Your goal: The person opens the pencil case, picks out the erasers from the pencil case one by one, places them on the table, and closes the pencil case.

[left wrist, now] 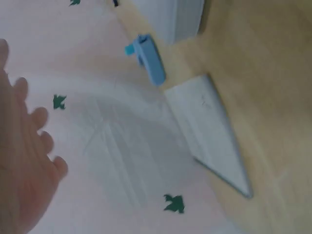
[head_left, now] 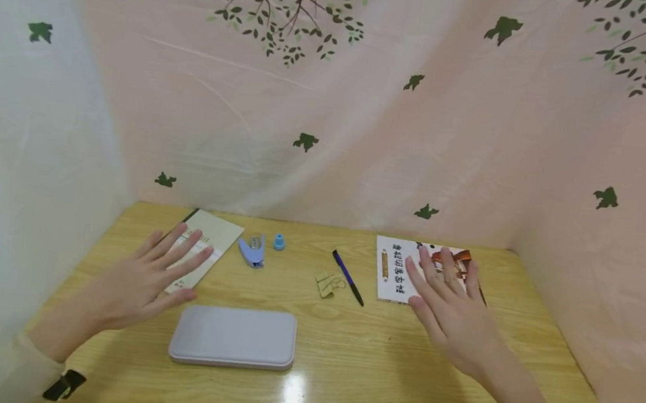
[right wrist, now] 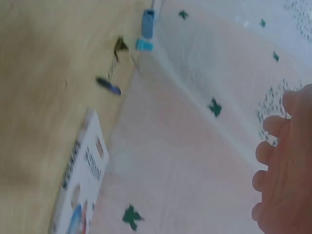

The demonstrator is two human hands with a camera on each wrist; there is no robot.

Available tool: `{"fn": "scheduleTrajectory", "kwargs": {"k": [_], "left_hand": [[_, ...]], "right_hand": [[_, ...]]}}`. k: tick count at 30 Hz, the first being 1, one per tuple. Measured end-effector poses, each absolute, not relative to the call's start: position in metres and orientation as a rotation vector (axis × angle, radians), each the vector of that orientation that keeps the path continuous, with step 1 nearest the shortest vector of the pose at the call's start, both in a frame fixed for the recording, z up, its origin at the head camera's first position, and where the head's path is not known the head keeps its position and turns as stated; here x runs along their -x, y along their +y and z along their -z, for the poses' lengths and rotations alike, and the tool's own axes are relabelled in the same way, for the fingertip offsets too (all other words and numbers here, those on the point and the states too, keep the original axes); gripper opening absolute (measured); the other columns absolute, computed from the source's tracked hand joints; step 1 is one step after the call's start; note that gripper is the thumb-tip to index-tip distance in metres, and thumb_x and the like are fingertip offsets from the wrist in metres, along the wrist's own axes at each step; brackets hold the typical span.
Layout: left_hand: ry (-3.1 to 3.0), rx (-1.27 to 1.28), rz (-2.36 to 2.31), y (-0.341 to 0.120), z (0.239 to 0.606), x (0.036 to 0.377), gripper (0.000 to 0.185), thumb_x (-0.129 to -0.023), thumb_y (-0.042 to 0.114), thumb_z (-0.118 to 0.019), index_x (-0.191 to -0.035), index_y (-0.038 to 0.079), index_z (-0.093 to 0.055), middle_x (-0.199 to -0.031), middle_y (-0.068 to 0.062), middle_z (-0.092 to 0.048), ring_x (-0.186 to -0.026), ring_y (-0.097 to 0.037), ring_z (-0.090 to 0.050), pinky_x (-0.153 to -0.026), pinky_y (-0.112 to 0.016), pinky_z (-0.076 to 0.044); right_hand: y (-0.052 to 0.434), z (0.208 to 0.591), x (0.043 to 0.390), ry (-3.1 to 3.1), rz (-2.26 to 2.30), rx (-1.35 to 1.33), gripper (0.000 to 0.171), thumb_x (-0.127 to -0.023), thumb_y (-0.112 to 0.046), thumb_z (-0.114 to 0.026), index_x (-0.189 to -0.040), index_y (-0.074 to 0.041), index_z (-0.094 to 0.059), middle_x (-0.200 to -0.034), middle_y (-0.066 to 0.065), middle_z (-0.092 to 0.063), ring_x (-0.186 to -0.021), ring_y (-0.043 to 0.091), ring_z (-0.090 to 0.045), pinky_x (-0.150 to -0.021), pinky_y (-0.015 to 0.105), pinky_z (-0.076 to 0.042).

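Observation:
Fingers spread, my left hand [head_left: 143, 284] is held above the table, in front of a pale green notebook [head_left: 223, 233]. My right hand [head_left: 454, 313] is also spread in the air and partly hides a white booklet [head_left: 389, 272] with dark lettering and a brown picture. Neither hand holds anything. A pale grey-lilac flat case [head_left: 234, 336] lies near the front, to the right of the left hand. Between the hands are a blue stapler [head_left: 252, 251], a small light-blue cap-like piece [head_left: 279, 242], a gold binder clip [head_left: 329, 284] and a dark blue pen [head_left: 348, 277].
The wooden table [head_left: 339, 376] is walled at the back and both sides by a pale cloth [head_left: 349, 184] printed with green birds and branches. A bright reflection lies on the table in front of the case.

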State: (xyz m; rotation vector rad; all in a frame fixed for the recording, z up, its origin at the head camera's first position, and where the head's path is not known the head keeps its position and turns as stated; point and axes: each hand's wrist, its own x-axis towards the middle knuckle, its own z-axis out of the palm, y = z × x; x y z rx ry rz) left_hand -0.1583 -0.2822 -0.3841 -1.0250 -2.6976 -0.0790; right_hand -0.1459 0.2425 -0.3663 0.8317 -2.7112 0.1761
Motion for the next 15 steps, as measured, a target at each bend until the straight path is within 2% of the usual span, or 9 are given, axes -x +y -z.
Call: {"fn": "scheduleTrajectory", "kwargs": {"k": [5, 9, 12, 15], "left_hand": [[-2.598, 1.247, 0.202, -0.272, 0.416, 0.147, 0.083, -0.098, 0.053, -0.059, -0.162, 0.012, -0.024, -0.168, -0.016, -0.014, -0.154, -0.036, -0.009, -0.126, -0.04, -0.001], [-2.6, 1.304, 0.267, -0.269, 0.436, 0.141, 0.096, -0.09, 0.06, -0.068, -0.16, 0.008, -0.029, -0.166, -0.015, -0.02, -0.152, -0.033, -0.018, -0.125, -0.035, -0.007], [-2.619, 1.29, 0.273, -0.269, 0.447, 0.14, 0.104, -0.084, 0.065, -0.071, -0.16, 0.008, -0.03, -0.166, -0.013, -0.023, -0.152, -0.031, -0.021, -0.124, -0.034, -0.017], [-2.662, 1.247, 0.298, -0.271, 0.455, 0.141, 0.109, -0.08, 0.069, -0.073, -0.161, 0.01, -0.03, -0.166, -0.012, -0.023, -0.151, -0.031, -0.023, -0.117, -0.043, -0.035]], "right_hand": [[0.214, 0.386, 0.132, -2.625, -0.328, -1.022, 0.064, -0.109, -0.036, -0.045, -0.163, -0.015, -0.019, -0.168, 0.012, -0.01, -0.153, 0.037, 0.0, -0.12, 0.06, 0.012], [0.191, 0.403, 0.124, -2.557, -0.484, -1.192, 0.072, -0.105, -0.04, -0.054, -0.163, -0.012, -0.021, -0.168, 0.014, -0.012, -0.152, 0.041, -0.005, -0.12, 0.062, 0.006], [0.173, 0.415, 0.12, -2.561, -0.614, -1.287, 0.082, -0.1, -0.041, -0.063, -0.162, -0.009, -0.021, -0.167, 0.012, -0.015, -0.152, 0.041, -0.008, -0.12, 0.061, 0.005], [0.155, 0.423, 0.12, -2.609, -0.745, -1.329, 0.093, -0.095, -0.044, -0.069, -0.163, -0.008, -0.016, -0.167, 0.008, -0.019, -0.152, 0.037, -0.014, -0.121, 0.059, 0.001]]}}
